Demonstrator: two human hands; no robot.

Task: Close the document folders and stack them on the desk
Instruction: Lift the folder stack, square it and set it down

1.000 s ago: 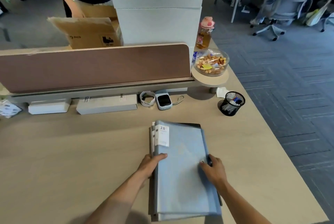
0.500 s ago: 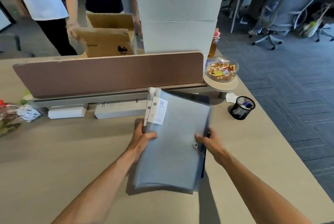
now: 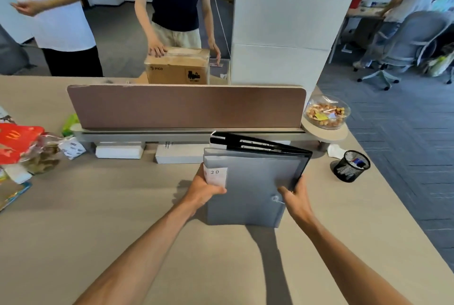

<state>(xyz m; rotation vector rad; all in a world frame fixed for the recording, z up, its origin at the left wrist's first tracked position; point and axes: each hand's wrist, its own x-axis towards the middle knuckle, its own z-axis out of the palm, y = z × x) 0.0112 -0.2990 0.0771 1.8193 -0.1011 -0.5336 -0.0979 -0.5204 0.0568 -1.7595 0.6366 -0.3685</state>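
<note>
A stack of closed document folders stands tipped up on its lower edge on the beige desk, in front of the divider. The front one is grey-blue with a white "20" label; black folders show behind it at the top. My left hand grips the stack's left edge over the label. My right hand holds the right edge near a round button clasp.
A brown divider panel crosses the desk behind the folders, with white boxes under it. A black mesh pen cup and a snack bowl are at right. Food bags lie at left. Two people stand beyond with a cardboard box.
The folders lay flat on the desk a second ago. Both hands have lifted the stack's far end until it stands nearly upright. My view has risen too.
</note>
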